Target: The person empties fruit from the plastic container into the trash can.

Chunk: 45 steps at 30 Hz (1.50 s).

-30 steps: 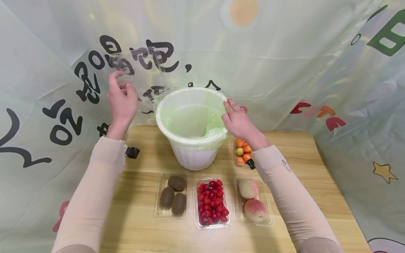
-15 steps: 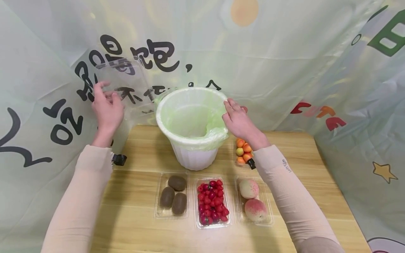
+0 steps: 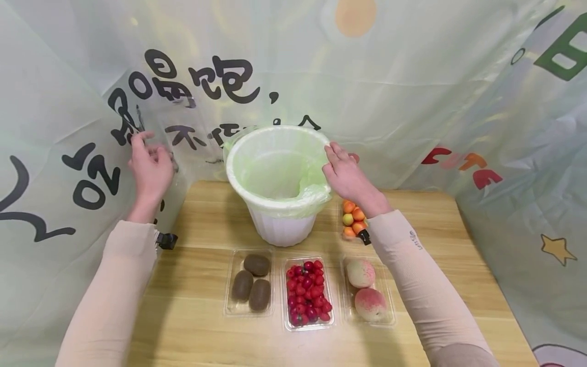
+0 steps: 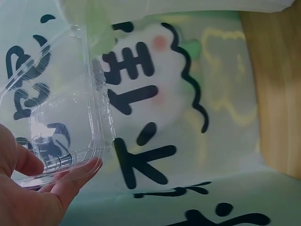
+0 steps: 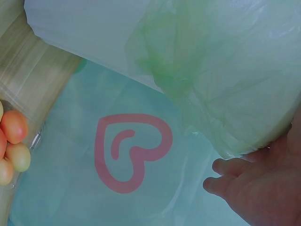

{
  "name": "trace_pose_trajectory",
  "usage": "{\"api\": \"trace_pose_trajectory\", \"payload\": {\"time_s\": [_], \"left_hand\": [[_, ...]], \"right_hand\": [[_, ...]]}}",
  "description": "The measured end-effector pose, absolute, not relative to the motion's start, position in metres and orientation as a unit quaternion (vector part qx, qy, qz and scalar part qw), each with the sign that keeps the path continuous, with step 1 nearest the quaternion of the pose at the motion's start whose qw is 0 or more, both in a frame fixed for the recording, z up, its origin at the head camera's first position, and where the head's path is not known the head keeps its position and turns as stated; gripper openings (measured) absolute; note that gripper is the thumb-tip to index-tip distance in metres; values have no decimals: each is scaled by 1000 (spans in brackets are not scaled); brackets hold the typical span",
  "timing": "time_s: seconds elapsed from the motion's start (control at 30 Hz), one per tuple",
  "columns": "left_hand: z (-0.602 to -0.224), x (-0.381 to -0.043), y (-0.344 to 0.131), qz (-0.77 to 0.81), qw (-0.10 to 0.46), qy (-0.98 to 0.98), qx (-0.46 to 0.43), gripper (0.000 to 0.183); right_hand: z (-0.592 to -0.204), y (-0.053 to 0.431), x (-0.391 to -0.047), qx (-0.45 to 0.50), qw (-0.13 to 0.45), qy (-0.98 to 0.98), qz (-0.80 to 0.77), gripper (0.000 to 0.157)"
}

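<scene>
My left hand [image 3: 151, 165] pinches the edge of a clear plastic fruit box [image 4: 91, 113], raised to the left of a white trash can [image 3: 282, 229]. Nothing shows inside the box. A thin green bag [image 3: 316, 196] lines the can and folds over its rim. At the can's right side my right hand [image 3: 346, 173] grips the rim through the bag, with the thumb towards the inside. In the right wrist view, fingertips [image 5: 225, 165] of that hand show beside the green bag [image 5: 188, 70].
Along the front of the wooden table [image 3: 197, 336] stand clear boxes of kiwis [image 3: 251, 285], red berries [image 3: 308, 293] and peaches [image 3: 369, 290]. A box of small orange fruits [image 3: 352, 219] is partly behind my right forearm. Printed cloth [image 3: 412, 92] hangs around the table.
My left hand has moved left and somewhat down with the clear box, away from the trash can. The right hand keeps its place on the rim.
</scene>
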<state>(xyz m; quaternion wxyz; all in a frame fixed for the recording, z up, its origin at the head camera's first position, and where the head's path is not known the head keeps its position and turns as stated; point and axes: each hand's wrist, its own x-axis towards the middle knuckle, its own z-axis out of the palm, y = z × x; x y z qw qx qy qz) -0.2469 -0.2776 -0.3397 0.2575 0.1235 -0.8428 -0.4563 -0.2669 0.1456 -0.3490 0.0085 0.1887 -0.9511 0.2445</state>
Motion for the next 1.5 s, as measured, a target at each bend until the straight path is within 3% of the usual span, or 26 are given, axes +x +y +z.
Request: {"api": "trace_pose_trajectory", "payload": {"time_s": [0.37, 0.67, 1.5], "left_hand": [[-374, -234, -286, -418, 229, -874, 96, 38], [-401, -219, -295, -420, 151, -892, 70, 41], [-475, -182, -312, -382, 33, -923, 33, 39]], "right_hand": [[-348, 143, -270, 191, 5, -953, 235, 61], [-348, 143, -270, 191, 7, -952, 237, 61], [-349, 144, -267, 185, 8, -952, 245, 61]]}}
